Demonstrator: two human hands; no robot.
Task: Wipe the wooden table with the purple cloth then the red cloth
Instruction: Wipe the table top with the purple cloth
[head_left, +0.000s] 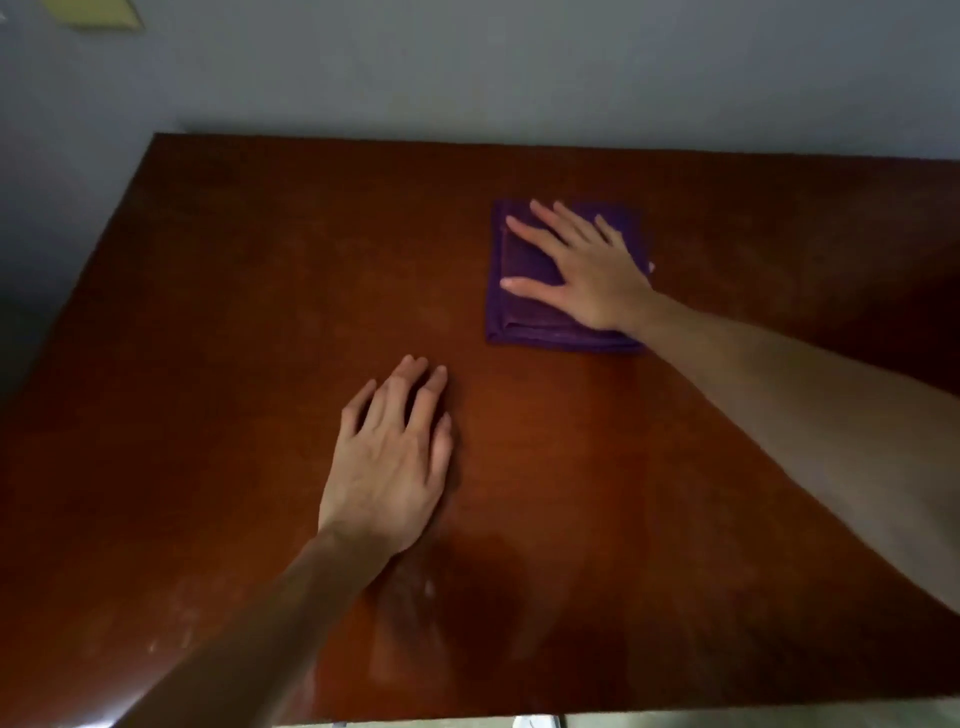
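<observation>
A folded purple cloth (524, 306) lies flat on the dark reddish wooden table (234, 312), right of centre toward the back. My right hand (582, 270) presses flat on top of it, fingers spread, covering much of the cloth. My left hand (389, 462) rests palm down on the bare wood in the middle, holding nothing, fingers slightly apart. No red cloth is in view.
A grey wall (467, 67) runs along the table's far edge and its left side. The table's near edge (467, 719) shows at the bottom, with a strip of floor below it. A yellowish patch (93, 10) sits on the wall at top left.
</observation>
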